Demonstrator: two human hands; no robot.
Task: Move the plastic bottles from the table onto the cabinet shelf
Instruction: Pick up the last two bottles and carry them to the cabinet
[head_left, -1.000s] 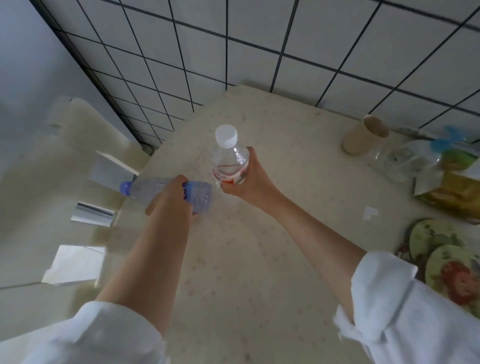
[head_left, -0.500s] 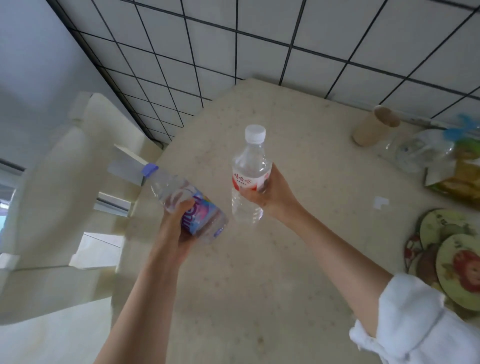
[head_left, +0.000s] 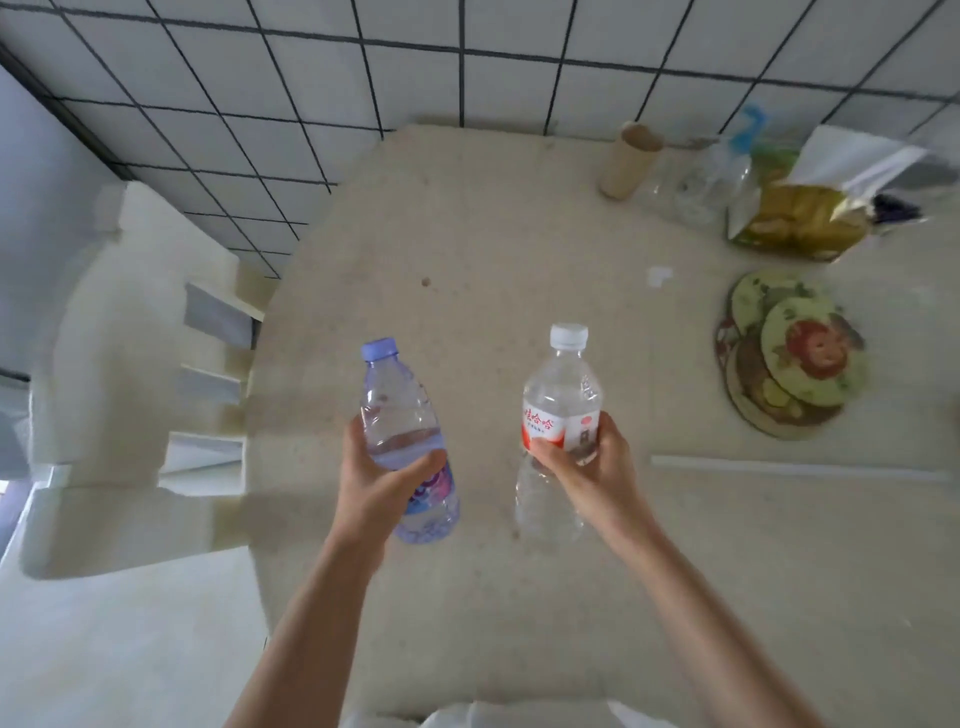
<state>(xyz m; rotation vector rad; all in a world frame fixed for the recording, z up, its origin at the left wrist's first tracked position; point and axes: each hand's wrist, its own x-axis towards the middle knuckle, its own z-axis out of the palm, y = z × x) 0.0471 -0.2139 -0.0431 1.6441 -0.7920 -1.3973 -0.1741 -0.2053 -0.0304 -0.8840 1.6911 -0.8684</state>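
Head view, the only one: both bottles are off the table (head_left: 467, 218) and in the air above its near half. The left hand (head_left: 382, 486) is wrapped around the lower body of the blue-capped bottle (head_left: 402, 431), fingers across the purple label. The bottle stands nearly upright, leaning a little away from the person. The right hand (head_left: 592, 462) is clenched around the waist of the white-capped bottle (head_left: 561, 410), thumb on its red and white label, cap up. The two bottles are apart, side by side, and neither touches the table.

Toward the table's far right corner lie a cardboard tube (head_left: 628, 161), a clear bag (head_left: 711, 182) and a yellow snack packet (head_left: 800, 223). A stack of round coasters (head_left: 789, 353) sits nearer on that side, with a white strip (head_left: 800, 467) in front of it. A white chair (head_left: 130, 374) stands just off the table's left edge.

No cabinet or shelf is visible, so the step in hand appears to be the carry. To do it well, keep the caps up and grip firmly but not hard; both bottles look thin-walled and nearly empty, so they would likely dent if squeezed. Turning clear of the chair looks wise. At the shelf, it is probably best to set one bottle down on its base before letting go of the other.
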